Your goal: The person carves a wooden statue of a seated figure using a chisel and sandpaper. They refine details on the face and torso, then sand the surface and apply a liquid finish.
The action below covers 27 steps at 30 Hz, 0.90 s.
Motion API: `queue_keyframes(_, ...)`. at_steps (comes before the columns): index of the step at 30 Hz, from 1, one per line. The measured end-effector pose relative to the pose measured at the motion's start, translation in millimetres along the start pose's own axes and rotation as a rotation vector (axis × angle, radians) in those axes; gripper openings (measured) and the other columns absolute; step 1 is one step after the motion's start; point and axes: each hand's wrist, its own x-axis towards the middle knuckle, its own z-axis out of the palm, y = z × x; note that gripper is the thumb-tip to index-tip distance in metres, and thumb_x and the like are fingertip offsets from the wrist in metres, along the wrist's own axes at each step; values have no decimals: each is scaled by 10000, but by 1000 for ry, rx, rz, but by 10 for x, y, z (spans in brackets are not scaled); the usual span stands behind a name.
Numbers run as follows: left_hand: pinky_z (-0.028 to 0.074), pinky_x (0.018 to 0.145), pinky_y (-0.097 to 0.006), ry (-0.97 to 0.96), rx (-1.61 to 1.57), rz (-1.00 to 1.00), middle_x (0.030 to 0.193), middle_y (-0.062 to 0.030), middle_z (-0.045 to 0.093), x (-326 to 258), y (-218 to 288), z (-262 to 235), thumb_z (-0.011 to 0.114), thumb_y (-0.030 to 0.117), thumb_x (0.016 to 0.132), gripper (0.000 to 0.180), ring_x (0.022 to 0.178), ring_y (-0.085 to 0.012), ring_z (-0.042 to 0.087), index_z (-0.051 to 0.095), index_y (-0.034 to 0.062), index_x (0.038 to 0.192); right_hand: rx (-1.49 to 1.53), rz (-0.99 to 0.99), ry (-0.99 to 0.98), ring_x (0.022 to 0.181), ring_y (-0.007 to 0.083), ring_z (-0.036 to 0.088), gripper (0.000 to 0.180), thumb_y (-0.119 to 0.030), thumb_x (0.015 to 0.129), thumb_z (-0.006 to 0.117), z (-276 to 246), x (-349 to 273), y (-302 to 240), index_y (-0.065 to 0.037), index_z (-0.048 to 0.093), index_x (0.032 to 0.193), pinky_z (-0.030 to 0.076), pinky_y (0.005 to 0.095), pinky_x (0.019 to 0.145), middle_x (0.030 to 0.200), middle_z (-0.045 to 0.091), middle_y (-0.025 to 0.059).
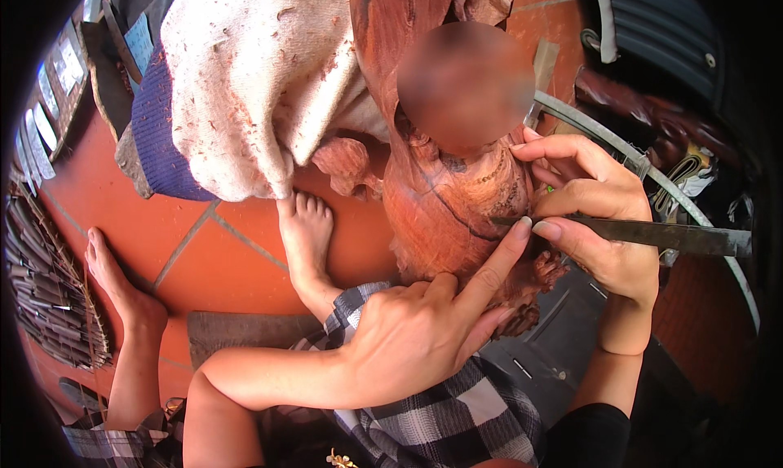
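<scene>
A reddish-brown wooden carving of a figure rests in front of me, tilted, its rough gnarled base toward my lap. My right hand grips a long, flat, dark metal carving chisel between thumb and fingers, and its raised fingertips touch the carved chest. The thin end of the chisel meets a dark groove in the wood. Across the lower part of the carving lies my left hand, with its index finger stretched out to the chisel's blade and its other fingers partly curled.
A cream cloth strewn with shavings lies at the upper left. Several chisels are lined up at the far left. Bare feet rest on orange floor tiles. A curved metal rod arcs past on the right.
</scene>
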Motion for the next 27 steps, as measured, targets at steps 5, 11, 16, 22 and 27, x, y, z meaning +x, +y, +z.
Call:
queue_keyframes(5, 472, 412, -326, -41, 68, -14, 551, -40, 473, 14, 53, -50, 636, 396, 914, 766, 430, -181, 556, 297, 133, 1548, -51, -90, -72, 1210, 349, 565, 198, -51, 690, 756, -38, 37, 59, 75, 716, 838, 367, 457, 1123, 1160, 583, 231)
queue_keyframes(11, 445, 395, -314, -34, 140, -16, 541, -33, 465, 61, 61, -23, 633, 412, 911, 785, 416, -159, 539, 299, 83, 1540, -115, -74, -58, 1154, 330, 594, 188, -36, 689, 755, -18, 80, 13, 87, 714, 826, 387, 448, 1115, 1105, 594, 212)
queue_keyframes(16, 407, 375, -293, -15, 165, 29, 536, -15, 446, 64, 59, 24, 623, 423, 916, 786, 402, -137, 510, 312, 42, 1529, -45, -121, 40, 1021, 286, 624, 148, -19, 730, 729, 56, 32, 111, 91, 711, 828, 447, 395, 975, 1071, 631, 213)
queue_keyframes(22, 403, 382, -272, 7, 351, 3, 551, -8, 427, 155, 186, 114, 611, 449, 910, 782, 410, -130, 499, 340, 36, 1516, 18, -86, 60, 1006, 303, 616, 132, -2, 764, 687, 24, 6, 138, 103, 706, 842, 450, 398, 952, 1086, 632, 243)
queue_keyframes(27, 416, 396, -269, 10, 227, 48, 588, -15, 446, 47, 66, 34, 620, 434, 905, 773, 447, -127, 521, 350, 41, 1513, -18, -190, 45, 883, 230, 603, 106, -9, 767, 713, 63, 20, 169, 78, 703, 827, 461, 343, 812, 1089, 612, 201)
